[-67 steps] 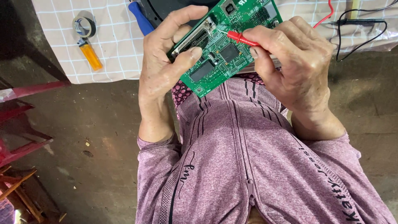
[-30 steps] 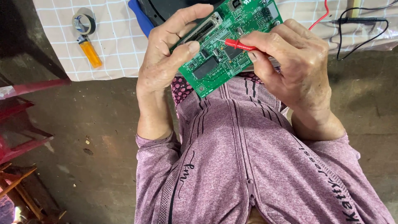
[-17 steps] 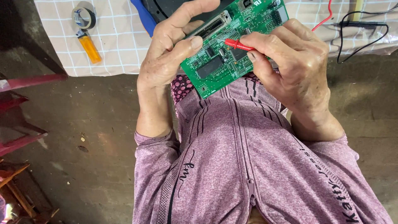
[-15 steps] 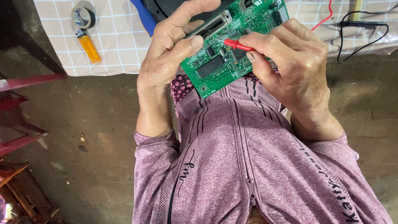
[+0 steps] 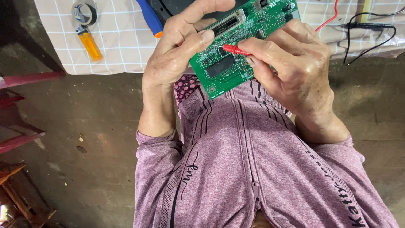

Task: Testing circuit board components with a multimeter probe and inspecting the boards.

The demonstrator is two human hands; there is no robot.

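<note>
My left hand (image 5: 179,55) grips the left side of a green circuit board (image 5: 236,63), thumb on its face near a grey connector (image 5: 228,25). The board is tilted and held above my lap, just in front of the table edge. My right hand (image 5: 291,69) pinches a red test probe (image 5: 236,50), and the probe's metal tip touches the board just above a black chip (image 5: 220,66). The probe's red wire (image 5: 331,17) runs up behind my right hand onto the table.
A checked cloth covers the table (image 5: 122,46) at the top. On it lie a tape roll (image 5: 84,12), an orange lighter (image 5: 89,44), a blue tool handle (image 5: 149,19) and a black lead (image 5: 371,31). Red wooden furniture (image 5: 21,105) stands at the left over a concrete floor.
The board and both hands have shifted slightly up and right. The probe tip has slid left along the board, closer to my left thumb.
</note>
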